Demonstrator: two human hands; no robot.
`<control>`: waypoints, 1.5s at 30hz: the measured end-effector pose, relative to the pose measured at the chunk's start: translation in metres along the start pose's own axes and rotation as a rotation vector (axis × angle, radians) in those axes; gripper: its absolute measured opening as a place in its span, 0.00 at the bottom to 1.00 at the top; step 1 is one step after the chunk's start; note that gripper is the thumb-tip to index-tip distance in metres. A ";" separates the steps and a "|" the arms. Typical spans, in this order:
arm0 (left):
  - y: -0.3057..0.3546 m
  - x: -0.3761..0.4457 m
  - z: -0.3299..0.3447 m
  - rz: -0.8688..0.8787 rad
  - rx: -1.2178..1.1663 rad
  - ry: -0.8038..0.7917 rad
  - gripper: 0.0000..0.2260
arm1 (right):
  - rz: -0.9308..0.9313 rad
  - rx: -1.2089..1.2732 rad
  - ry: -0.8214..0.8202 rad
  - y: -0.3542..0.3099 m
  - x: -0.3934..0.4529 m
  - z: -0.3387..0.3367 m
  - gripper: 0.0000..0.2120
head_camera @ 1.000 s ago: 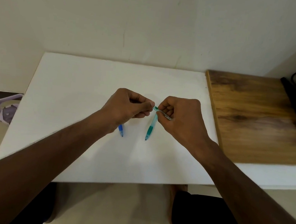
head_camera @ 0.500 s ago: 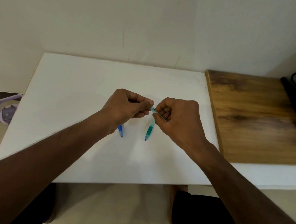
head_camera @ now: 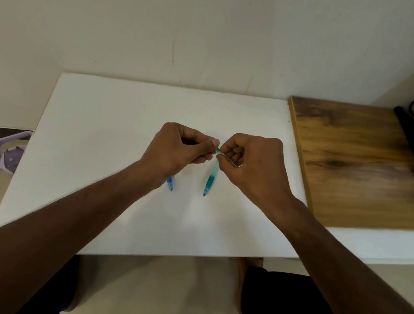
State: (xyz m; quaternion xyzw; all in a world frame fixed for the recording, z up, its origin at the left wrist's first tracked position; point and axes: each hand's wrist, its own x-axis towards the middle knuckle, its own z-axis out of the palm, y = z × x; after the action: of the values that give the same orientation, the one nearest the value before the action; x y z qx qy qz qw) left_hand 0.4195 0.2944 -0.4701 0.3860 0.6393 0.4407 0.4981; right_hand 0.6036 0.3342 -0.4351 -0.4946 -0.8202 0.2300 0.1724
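Fingers [head_camera: 230, 149] of the right hand [head_camera: 256, 161] are curled tight and pinch the upper end of the teal pen [head_camera: 210, 180], with a thin silvery piece [head_camera: 233, 161] lying across them. What that piece is cannot be told. The left hand [head_camera: 176, 149] is also closed, its thumb [head_camera: 209, 143] pressed to the forefinger right at the same pen end. Whether it grips the pen or a small part of it is hidden.

Location: the teal pen is over the middle of the white board [head_camera: 103, 121], slanting down toward the board's near edge, tip low. A blue pen [head_camera: 170, 183] shows only its tip, just left of the teal one and under the left wrist. Whether it is held or lying on the board cannot be determined.

Change over the last second is slight. Both hands have stayed at mid-board, the right hand has edged a little toward the left, and the fingertips now meet more closely at the pen's upper end. The teal tip has not shifted on the board.

Assessment: fine work on the pen's upper end is under way and appears unfinished. No part has come visibly free.

Also noted: a wooden top [head_camera: 352, 158] adjoins the board's right edge, and a purple container [head_camera: 9, 153] sits on the floor off its left edge.
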 end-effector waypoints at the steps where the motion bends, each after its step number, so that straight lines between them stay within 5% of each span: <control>1: 0.000 -0.002 0.005 0.029 0.015 0.034 0.09 | 0.010 0.003 0.023 0.001 -0.001 0.001 0.09; 11: 0.009 -0.002 -0.048 0.283 0.670 0.157 0.11 | 0.248 -0.070 -0.017 0.023 0.008 0.002 0.15; 19: -0.016 -0.020 -0.092 0.133 0.951 0.157 0.12 | 0.330 -0.290 -0.186 0.035 0.010 0.024 0.21; 34: -0.030 -0.019 -0.083 0.002 0.989 0.130 0.23 | 0.251 -0.288 -0.168 0.015 0.021 0.022 0.20; 39: -0.029 -0.020 -0.077 -0.012 0.916 0.128 0.19 | 0.065 -0.100 -0.228 -0.026 0.017 0.044 0.11; 45: -0.026 -0.016 -0.079 -0.049 0.967 0.135 0.14 | 0.003 -0.156 -0.311 -0.056 0.027 0.085 0.19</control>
State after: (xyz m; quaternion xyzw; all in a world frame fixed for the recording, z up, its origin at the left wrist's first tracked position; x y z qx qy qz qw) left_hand 0.3445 0.2572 -0.4807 0.5285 0.8105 0.1053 0.2296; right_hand 0.5070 0.3177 -0.4739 -0.4663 -0.8515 0.2397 0.0042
